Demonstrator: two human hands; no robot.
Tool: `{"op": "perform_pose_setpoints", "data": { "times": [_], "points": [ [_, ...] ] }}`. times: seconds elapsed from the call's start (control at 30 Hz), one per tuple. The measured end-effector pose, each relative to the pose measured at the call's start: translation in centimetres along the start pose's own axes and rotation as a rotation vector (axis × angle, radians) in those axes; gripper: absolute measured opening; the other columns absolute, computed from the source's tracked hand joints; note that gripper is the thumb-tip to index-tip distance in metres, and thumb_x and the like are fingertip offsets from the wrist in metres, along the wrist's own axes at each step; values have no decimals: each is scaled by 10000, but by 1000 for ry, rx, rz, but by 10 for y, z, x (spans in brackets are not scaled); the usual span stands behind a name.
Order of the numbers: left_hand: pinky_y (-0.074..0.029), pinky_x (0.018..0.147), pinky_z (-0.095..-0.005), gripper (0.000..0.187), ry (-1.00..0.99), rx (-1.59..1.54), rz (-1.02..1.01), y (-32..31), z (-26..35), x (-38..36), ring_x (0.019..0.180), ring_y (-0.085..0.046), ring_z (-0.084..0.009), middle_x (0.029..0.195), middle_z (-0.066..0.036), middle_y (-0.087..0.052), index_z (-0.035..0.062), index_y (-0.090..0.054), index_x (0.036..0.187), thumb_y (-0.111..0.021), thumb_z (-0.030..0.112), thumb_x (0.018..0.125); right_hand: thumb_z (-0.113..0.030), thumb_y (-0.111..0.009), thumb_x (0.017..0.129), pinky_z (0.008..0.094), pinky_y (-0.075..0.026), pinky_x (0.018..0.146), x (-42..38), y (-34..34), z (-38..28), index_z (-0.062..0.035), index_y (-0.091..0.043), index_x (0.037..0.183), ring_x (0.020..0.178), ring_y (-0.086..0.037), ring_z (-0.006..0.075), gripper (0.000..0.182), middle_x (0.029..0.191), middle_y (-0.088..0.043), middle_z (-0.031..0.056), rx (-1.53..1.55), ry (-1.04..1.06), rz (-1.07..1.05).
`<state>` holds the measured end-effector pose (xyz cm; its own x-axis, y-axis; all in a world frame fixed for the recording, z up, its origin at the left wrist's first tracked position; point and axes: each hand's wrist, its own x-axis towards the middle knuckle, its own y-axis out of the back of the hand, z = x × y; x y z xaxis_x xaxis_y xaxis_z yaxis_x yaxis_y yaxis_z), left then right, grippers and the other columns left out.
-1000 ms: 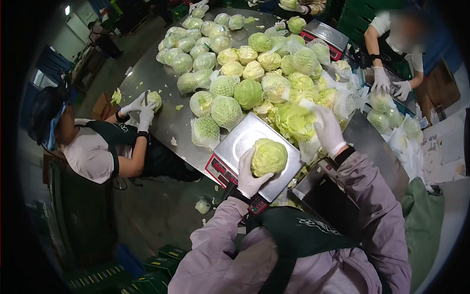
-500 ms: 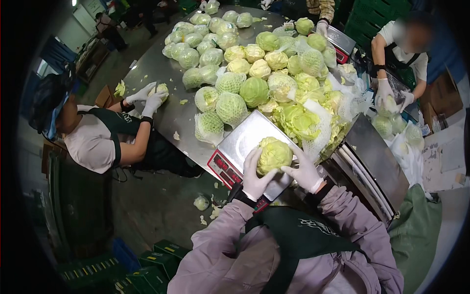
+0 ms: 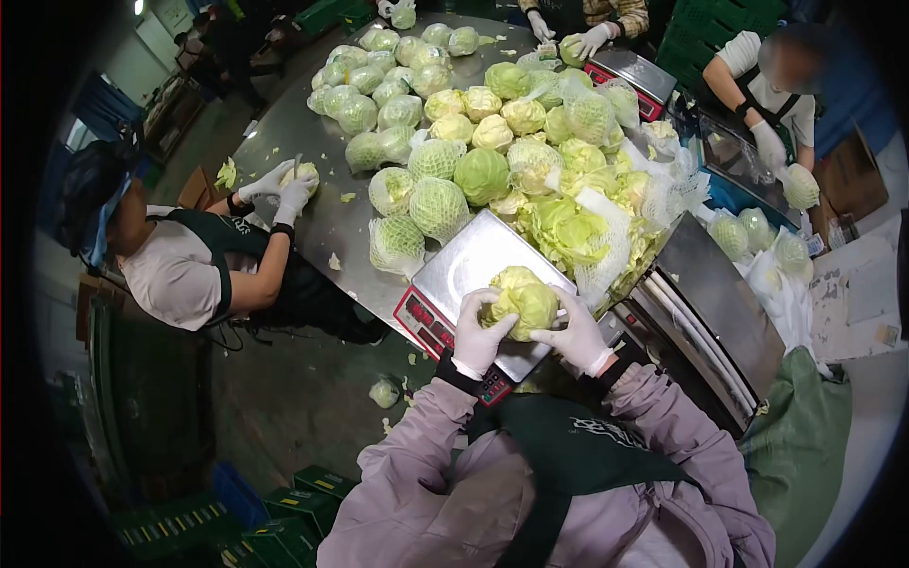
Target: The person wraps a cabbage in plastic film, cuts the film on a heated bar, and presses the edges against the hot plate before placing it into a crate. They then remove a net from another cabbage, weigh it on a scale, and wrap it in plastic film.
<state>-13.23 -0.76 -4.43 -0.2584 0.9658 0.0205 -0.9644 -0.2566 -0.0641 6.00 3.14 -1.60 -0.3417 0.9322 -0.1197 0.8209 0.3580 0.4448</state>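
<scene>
Between my two gloved hands is a pale green cabbage, trimmed and without a net. My left hand wraps its left side, and my right hand grips the right side with the thumb underneath. Both hands overlap the steel plate of a red-framed weighing scale, whose lit red display faces my left. Beyond the scale lie loose cabbage leaves and a net-wrapped cabbage.
A steel table bears rows of wrapped cabbages and bare ones. At the left a co-worker handles a cabbage. Another person at the right holds a netted one. A wrapping machine stands beside my right arm; green crates are low left.
The cabbage has turned a little in my hands, showing a smoother leaf. The co-worker at the right has lifted a netted cabbage outward. A far person now has both hands by a cabbage.
</scene>
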Motion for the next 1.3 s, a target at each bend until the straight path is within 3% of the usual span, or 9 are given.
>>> {"op": "perform_pose_setpoints", "data": {
  "times": [0.13, 0.43, 0.57, 0.67, 0.7, 0.87, 1.03, 1.1, 1.3],
  "points": [
    [-417, 905, -342, 271, 30, 236, -168, 19, 5, 22, 995, -538, -250, 1013, -116, -546, 30, -598, 854, -786, 164, 713, -260, -833, 661, 358, -458, 903, 4, 0, 6, -83, -425, 1372, 1019, -546, 305, 838, 1173, -481, 197, -126, 92, -6],
    [-459, 862, -323, 236, -76, 434, -316, 20, 33, 36, 975, -568, -246, 1005, -110, -562, -12, -650, 921, -750, 129, 759, -238, -849, 597, 434, -350, 1049, 15, -10, -25, -96, -321, 1428, 1253, -389, 427, 995, 1396, -345, 278, -292, 311, -41],
    [-488, 752, -343, 214, -347, 596, -143, 10, 30, 35, 829, -603, -316, 892, -159, -595, -16, -595, 898, -714, 89, 754, -199, -840, 613, 439, -354, 1045, 23, -11, -24, -98, -341, 1418, 1236, -396, 428, 953, 1388, -375, 234, -274, 273, -18],
    [-517, 637, -353, 146, -238, 507, 28, 16, 28, 51, 690, -638, -271, 775, -121, -598, 19, -568, 916, -655, 85, 819, -214, -838, 618, 419, -310, 1080, 23, -7, -30, -98, -364, 1407, 1291, -357, 393, 928, 1393, -374, 213, -245, 252, -76],
    [-529, 595, -304, 100, 61, 135, 84, 14, 29, 56, 646, -645, -182, 755, -79, -607, 20, -569, 904, -641, 70, 856, -212, -839, 615, 420, -309, 1081, 19, -7, -33, -101, -356, 1415, 1293, -352, 396, 941, 1397, -370, 212, -280, 253, -105],
    [-516, 594, -234, 144, 124, -203, 365, 75, 8, 86, 644, -619, -99, 828, -32, -645, 38, -609, 976, -672, 65, 849, -211, -838, 613, 426, -301, 1087, 19, -11, -35, -119, -338, 1435, 1305, -332, 405, 967, 1412, -357, 209, -292, 246, -129],
    [-473, 889, -328, 567, 121, 299, 198, 129, -3, 56, 1015, -594, -203, 1055, -128, -608, 20, -505, 1207, -774, 73, 710, -279, -813, 653, 439, -309, 1083, 23, -5, -40, -151, -356, 1431, 1306, -337, 407, 911, 1434, -333, 222, -348, 269, -110],
    [-389, 1012, -379, 724, -203, 1118, 405, 128, -1, 40, 1163, -516, -268, 1214, -200, -531, 26, -462, 1298, -800, 129, 666, -280, -785, 686, 434, -344, 1054, 27, -4, -43, -142, -436, 1373, 1253, -394, 409, 783, 1386, -399, 222, -365, 347, -60],
    [-278, 1102, -452, 1004, -92, 359, -209, 41, 15, 8, 1373, -267, -359, 1502, -196, -227, 57, -280, 1455, -833, 328, 662, -221, -676, 799, 405, -438, 923, 58, -5, -47, -89, -712, 984, 1067, -557, 333, 230, 1072, -658, 117, -265, 441, 30]
  ]
}}
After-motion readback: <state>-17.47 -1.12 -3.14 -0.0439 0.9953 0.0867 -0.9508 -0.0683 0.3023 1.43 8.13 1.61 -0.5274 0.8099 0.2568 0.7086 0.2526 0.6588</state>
